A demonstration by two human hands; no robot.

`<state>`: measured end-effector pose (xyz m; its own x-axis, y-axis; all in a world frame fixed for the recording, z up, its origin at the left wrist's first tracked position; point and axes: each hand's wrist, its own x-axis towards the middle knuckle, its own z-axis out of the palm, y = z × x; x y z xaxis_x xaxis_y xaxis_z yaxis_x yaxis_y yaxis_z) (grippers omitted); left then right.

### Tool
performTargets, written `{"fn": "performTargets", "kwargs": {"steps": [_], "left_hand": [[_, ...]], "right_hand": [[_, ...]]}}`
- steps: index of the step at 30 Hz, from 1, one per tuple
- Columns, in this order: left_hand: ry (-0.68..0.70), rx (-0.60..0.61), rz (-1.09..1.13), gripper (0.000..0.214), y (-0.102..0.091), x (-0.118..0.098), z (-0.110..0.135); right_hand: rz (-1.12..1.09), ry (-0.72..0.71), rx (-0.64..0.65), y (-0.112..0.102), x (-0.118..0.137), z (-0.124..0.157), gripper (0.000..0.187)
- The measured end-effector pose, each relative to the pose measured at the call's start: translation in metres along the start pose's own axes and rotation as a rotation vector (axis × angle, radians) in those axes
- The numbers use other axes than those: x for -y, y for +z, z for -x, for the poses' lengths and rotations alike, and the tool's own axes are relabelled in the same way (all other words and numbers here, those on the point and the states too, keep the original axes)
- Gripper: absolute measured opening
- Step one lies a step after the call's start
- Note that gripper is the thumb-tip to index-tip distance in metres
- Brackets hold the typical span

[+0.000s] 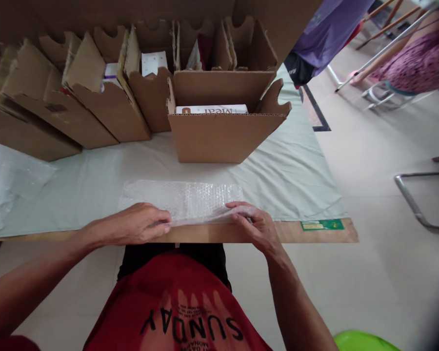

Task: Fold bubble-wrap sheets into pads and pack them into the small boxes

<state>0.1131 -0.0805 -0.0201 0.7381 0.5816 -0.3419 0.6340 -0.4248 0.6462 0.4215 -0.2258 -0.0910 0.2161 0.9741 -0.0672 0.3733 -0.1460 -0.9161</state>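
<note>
A clear sheet of bubble wrap (183,197) lies flat along the front of the cloth-covered table. My left hand (141,223) pinches its near edge, thumb against fingers. At the right end, my right hand (258,225) grips a slightly raised corner of the wrap between thumb and fingers. Just beyond the wrap stands an open cardboard file box (212,139) with a white printed box (210,109) inside it, lettering partly showing.
Several cardboard file boxes (91,105) stand in a row at the back. More clear plastic wrap (10,180) lies at the left. The table's wooden front edge (292,233) carries a green label (322,224). Another person in purple (320,36) is beyond the right side.
</note>
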Motion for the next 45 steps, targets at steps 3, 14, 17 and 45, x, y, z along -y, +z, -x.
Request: {"fn": "performTargets", "kwargs": {"steps": [3, 14, 17, 45], "left_hand": [[-0.098, 0.2, 0.148, 0.04, -0.022, 0.02, 0.011], [-0.361, -0.327, 0.337, 0.043, -0.013, 0.07, 0.047], [-0.34, -0.414, 0.376, 0.037, -0.003, 0.074, 0.041], [-0.194, -0.965, -0.314, 0.031, 0.063, 0.102, 0.033]], "right_hand": [[-0.072, 0.155, -0.033, -0.005, -0.006, -0.001, 0.027], [-0.311, 0.226, -0.183, -0.002, -0.009, -0.011, 0.039], [-0.252, 0.213, -0.264, 0.001, -0.006, -0.006, 0.038], [0.477, 0.072, -0.508, 0.023, -0.018, -0.019, 0.05]]}}
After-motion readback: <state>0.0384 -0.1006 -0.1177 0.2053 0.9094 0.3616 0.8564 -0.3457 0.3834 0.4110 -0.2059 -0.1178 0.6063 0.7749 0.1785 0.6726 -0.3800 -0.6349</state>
